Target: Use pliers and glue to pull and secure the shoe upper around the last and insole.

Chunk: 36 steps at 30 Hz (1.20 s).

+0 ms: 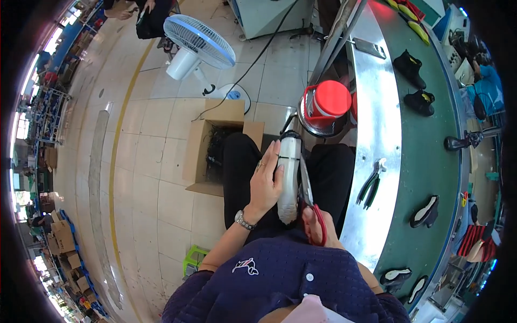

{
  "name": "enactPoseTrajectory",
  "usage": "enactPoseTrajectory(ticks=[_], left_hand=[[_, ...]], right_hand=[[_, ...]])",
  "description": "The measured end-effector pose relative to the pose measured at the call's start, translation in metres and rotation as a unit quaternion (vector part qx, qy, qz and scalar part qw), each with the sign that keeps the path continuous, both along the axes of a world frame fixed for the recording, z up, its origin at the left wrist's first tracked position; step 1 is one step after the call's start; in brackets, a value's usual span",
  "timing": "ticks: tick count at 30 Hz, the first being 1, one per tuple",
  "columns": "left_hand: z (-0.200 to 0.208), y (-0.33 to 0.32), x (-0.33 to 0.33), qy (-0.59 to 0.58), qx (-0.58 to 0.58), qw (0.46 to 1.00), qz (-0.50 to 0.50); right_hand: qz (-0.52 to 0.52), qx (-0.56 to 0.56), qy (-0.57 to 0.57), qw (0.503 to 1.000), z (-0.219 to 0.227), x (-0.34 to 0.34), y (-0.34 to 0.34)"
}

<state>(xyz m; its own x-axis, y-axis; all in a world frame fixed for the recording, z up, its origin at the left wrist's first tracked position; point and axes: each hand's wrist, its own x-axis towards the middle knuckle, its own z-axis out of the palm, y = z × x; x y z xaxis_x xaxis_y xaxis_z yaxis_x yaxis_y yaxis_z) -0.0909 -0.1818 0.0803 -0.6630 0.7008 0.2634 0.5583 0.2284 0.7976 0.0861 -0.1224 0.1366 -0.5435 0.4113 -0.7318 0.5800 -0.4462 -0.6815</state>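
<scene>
A shoe (pixel 289 183) rests over my lap with its whitish sole turned up. A thin dark line crosses that sole near its far end. My left hand (pixel 264 185) grips the shoe from the left side, thumb on the sole's edge. In my right hand (pixel 327 231) is a pair of scissors with red handles (pixel 319 223). Their long blades point away from me along the right side of the shoe, and I cannot tell whether they touch it. Most of the shoe's dark upper is hidden beneath the sole.
At my right, a metal ledge (pixel 379 134) bears green-handled pliers (pixel 371 183) and a phone (pixel 369 48). Several shoes lie on the green conveyor belt (pixel 414 156) beyond. A red-lidded container (pixel 329 99) stands ahead, an open cardboard box (pixel 196 156) left of my knees, a fan (pixel 199 43) farther off.
</scene>
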Motion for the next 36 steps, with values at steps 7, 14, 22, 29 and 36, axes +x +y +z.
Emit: enactPoseTrajectory(ticks=[7,14,22,29,36], left_hand=[[0.019,0.017,-0.03,0.215,-0.106,0.966,-0.093],[0.014,0.009,-0.049,0.288,-0.155,0.933,-0.151],[0.012,0.009,-0.066,0.512,-0.098,0.812,-0.262],[0.029,-0.002,-0.065,0.132,-0.08,0.982,-0.105],[0.116,0.008,-0.068,0.239,0.167,0.956,0.011]], right_hand=[[-0.237,0.143,0.025,0.961,-0.018,0.074,0.054],[-0.235,0.439,-0.307,0.811,-0.078,0.178,0.054],[-0.316,0.402,-0.367,0.777,-0.122,0.213,0.004],[-0.31,0.49,-0.325,0.747,-0.12,0.207,0.017],[-0.33,0.551,-0.218,0.735,-0.111,0.184,0.049]])
